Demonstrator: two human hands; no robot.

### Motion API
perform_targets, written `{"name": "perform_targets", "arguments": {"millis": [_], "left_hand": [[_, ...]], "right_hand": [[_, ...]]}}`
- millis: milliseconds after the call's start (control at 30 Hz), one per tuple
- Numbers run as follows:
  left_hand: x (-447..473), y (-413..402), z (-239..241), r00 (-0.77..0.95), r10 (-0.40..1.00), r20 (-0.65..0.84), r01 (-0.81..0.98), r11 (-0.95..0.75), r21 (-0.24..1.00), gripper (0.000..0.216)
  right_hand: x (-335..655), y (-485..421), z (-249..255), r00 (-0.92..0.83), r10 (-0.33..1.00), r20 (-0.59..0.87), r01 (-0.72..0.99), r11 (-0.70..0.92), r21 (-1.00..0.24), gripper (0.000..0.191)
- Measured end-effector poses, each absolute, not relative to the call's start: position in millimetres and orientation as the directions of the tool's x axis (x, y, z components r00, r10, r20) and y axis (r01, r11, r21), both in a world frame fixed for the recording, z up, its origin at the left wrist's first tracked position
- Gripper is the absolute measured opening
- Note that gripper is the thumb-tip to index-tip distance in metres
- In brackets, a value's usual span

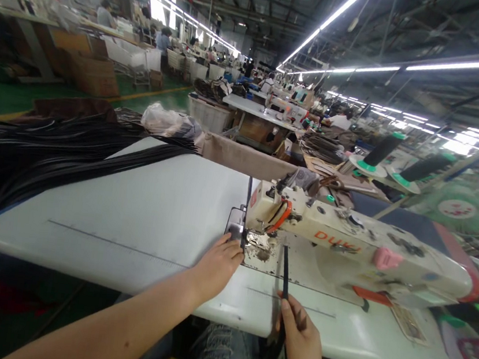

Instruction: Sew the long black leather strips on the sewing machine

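Observation:
A sewing machine (pixel 316 229) marked "DUKI" stands on a white table (pixel 153 204). Beside its needle area, my left hand (pixel 218 264) rests low on the tabletop, fingers drawn together at a narrow black strip (pixel 249 192) that runs away past the machine head; its thumb is hidden. The fingertips reach the shiny metal plate (pixel 235 222) left of the needle. Nearer the front edge, my right hand (pixel 298 323) pinches another length of black strip (pixel 286 269) between thumb and fingers. This length slants up toward the machine bed and hangs down below the edge.
Many long black strips (pixel 71 164) drape over the table's left side. Behind are a brown fabric-lined bin (pixel 246 156) and a plastic bag (pixel 170 120). Black thread cones (pixel 383 150) and a green fan (pixel 467 204) stand at right. Other people work farther back.

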State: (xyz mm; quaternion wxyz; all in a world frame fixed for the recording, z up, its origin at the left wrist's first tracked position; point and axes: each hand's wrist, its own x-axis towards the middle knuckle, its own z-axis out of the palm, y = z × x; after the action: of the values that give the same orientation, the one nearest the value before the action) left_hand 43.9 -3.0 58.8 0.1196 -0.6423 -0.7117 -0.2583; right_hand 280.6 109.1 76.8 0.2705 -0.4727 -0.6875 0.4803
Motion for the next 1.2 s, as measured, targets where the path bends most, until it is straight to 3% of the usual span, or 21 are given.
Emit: {"name": "perform_targets", "arguments": {"millis": [267,700,867,967,1200], "left_hand": [[39.5,4.1,56.6,-0.284,0.814,0.508,0.93,0.105,0.352,0.021],[38.0,3.5,59.1,-0.303,0.841,0.448,0.926,0.148,0.348,0.03],[26.3,7.5,58.2,-0.368,0.839,0.402,0.847,0.125,0.516,0.031],[6.5,19.1,58.0,-0.425,0.828,0.366,0.792,0.144,0.593,0.031],[-43.9,64.2,63.5,-0.41,0.865,0.288,0.795,0.184,0.579,0.036]], "right_hand": [[282.7,94.2,85.6,-0.489,0.872,-0.027,0.424,0.21,-0.881,0.066],[279.8,78.5,80.6,-0.575,0.818,-0.023,0.456,0.297,-0.839,0.061],[279.6,75.7,75.0,-0.588,0.808,-0.04,0.475,0.305,-0.825,0.067],[276.8,69.0,77.7,-0.63,0.777,-0.001,0.444,0.359,-0.821,0.061],[255.1,44.3,83.0,-0.689,0.72,0.083,0.363,0.442,-0.821,0.061]]}}
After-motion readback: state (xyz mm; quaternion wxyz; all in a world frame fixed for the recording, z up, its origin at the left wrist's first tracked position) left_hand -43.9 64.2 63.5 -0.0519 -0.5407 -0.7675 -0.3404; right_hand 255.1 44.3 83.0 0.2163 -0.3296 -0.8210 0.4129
